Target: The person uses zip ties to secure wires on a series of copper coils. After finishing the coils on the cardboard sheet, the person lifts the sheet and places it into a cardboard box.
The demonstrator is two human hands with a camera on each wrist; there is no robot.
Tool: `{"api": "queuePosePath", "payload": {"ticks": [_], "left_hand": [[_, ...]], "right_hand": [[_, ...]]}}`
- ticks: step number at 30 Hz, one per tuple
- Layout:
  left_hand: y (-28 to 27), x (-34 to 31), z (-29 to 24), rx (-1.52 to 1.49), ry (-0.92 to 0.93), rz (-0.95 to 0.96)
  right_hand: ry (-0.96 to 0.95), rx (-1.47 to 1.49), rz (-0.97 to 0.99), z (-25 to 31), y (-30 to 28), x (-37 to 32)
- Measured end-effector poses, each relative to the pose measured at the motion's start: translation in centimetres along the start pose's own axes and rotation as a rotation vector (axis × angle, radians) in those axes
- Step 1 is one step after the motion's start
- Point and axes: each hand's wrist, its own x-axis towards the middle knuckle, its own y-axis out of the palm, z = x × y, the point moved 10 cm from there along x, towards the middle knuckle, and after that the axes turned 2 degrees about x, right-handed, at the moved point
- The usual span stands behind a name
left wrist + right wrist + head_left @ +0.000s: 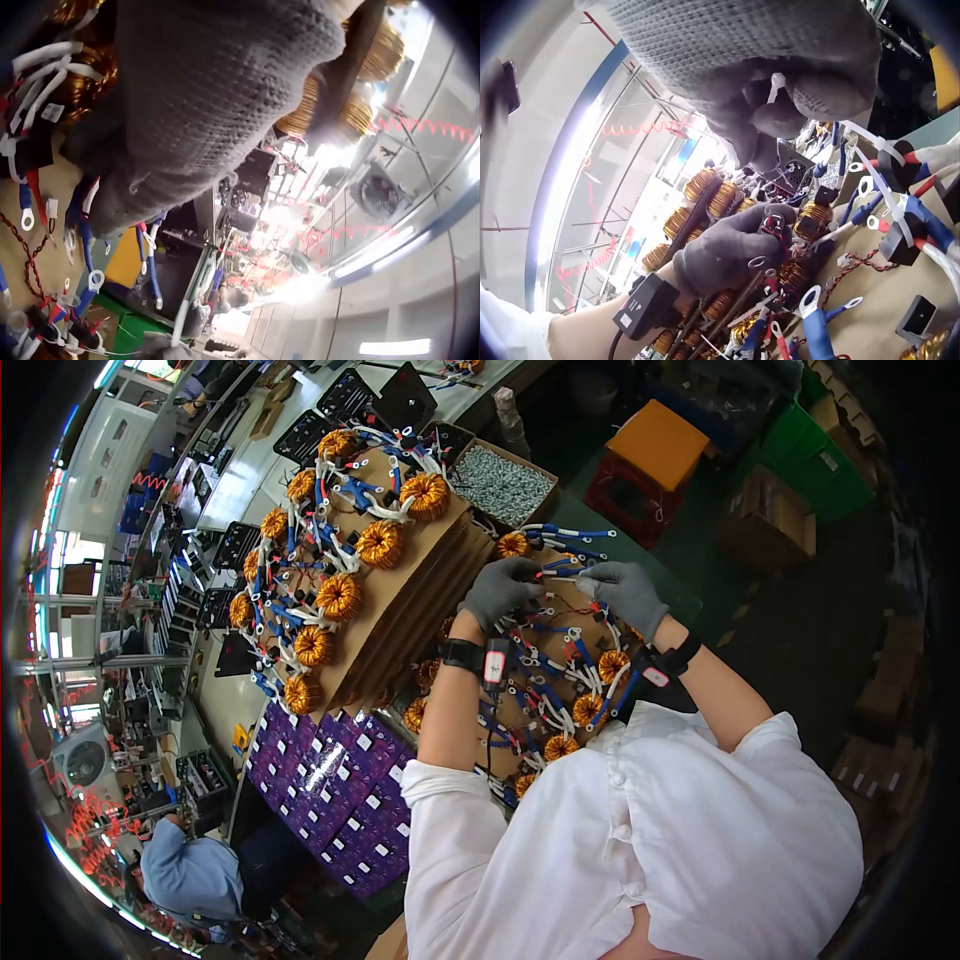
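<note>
My left hand (505, 592), in a grey knit glove, holds part of a wire harness at the far end of a cardboard sheet (877, 292). The right wrist view shows a black piece with red wires (776, 225) at its fingertips. My right hand (628, 595), gloved alike, is a short way to the right. A small white plastic end (778, 84) sticks out between its curled finger and thumb; the rest is hidden in the glove. Around both hands lie copper-wound coils (612, 665), blue and white leads with ring terminals (96, 280) and a twisted red-black wire (31, 262).
To the left stands a stack of cardboard layers (400, 610) topped with more coil harnesses. Beyond are a box of small metal parts (500, 485) and an orange-topped red crate (655, 445). Purple printed boxes (330, 790) are at lower left; another person (190, 870) works nearby.
</note>
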Motion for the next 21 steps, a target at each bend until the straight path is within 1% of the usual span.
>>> {"api": "queuePosePath", "payload": {"ticks": [2,3,5,6,8,9,11,12,14,15,17,18,20,21], "left_hand": [[0.2,0.7,1.3,-0.131,-0.025,-0.049],[0.5,0.6,1.3,-0.127,-0.026,-0.044],[1.2,0.5,0.2,-0.007,0.094,-0.002],[0.9,0.3,-0.4,-0.005,0.094,0.000],[1.2,-0.3,-0.4,-0.190,-0.052,0.109],[1.1,-0.3,-0.2,-0.190,-0.053,0.108],[0.7,-0.1,-0.7,-0.172,0.053,0.069],[0.8,0.2,-0.4,-0.169,0.051,0.070],[0.0,0.7,0.3,0.048,0.042,-0.069],[-0.1,1.0,0.4,0.048,0.041,-0.064],[-1.3,1.0,-1.0,0.444,0.158,-0.206],[-1.3,0.9,-1.2,0.443,0.156,-0.205],[-2.2,0.6,-1.7,0.343,0.143,-0.278],[-2.1,0.7,-1.5,0.342,0.144,-0.277]], "right_hand": [[0.115,-0.050,0.013,-0.6,0.4,0.4],[0.117,-0.048,0.008,-0.5,0.5,0.5],[0.064,-0.099,-0.017,0.3,0.4,0.8],[0.064,-0.098,-0.020,0.2,0.3,0.9],[0.059,-0.088,-0.031,0.1,0.4,1.2],[0.059,-0.087,-0.030,0.0,0.4,1.3],[0.105,-0.080,-0.008,-0.5,0.6,1.5],[0.105,-0.077,-0.009,-0.4,0.7,1.6],[0.156,-0.064,-0.032,-0.8,0.6,1.6],[0.160,-0.064,-0.036,-1.1,0.5,1.7],[0.128,-0.058,-0.053,-1.4,0.6,1.8],[0.131,-0.058,-0.053,-1.2,0.7,1.9],[0.225,-0.077,-0.064,-1.5,0.7,1.9],[0.225,-0.077,-0.065,-1.8,0.9,2.2]]}}
